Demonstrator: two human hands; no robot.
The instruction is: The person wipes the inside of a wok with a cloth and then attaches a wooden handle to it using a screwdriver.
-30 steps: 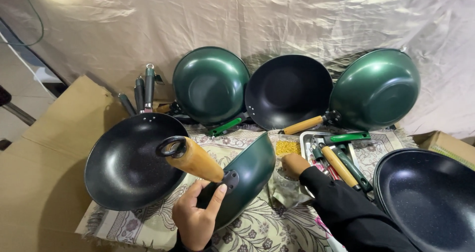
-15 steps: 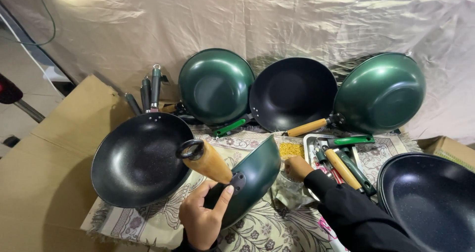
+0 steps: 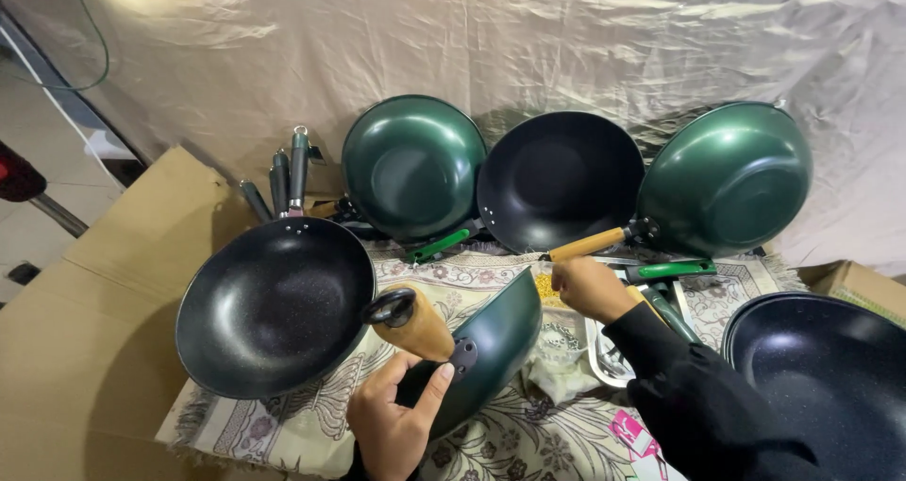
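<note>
My left hand (image 3: 392,424) grips a dark green wok (image 3: 495,344) at the bracket where its handle joins. The wok stands on its edge on the patterned cloth (image 3: 283,424). Its wooden handle (image 3: 420,328) points up and left and ends in a black hanging ring (image 3: 390,306). My right hand (image 3: 587,287), in a black sleeve, hovers with curled fingers over a small clear bag (image 3: 557,344) and a yellow packet (image 3: 544,287). Whether those fingers pinch anything is hidden. Just beyond that hand lies another wooden handle (image 3: 587,245).
A black wok (image 3: 274,302) lies left of the held one. A green wok (image 3: 415,165), a black wok (image 3: 562,179) and another green wok (image 3: 727,179) lean on the back sheet. Loose green handles (image 3: 672,270), dark handles (image 3: 283,174), a metal tray (image 3: 604,358), a black pan (image 3: 821,377), cardboard (image 3: 94,302).
My left hand keeps its grip on the green wok, which stays on edge. My right hand has shifted slightly up and away, closer to the wooden handle at the back.
</note>
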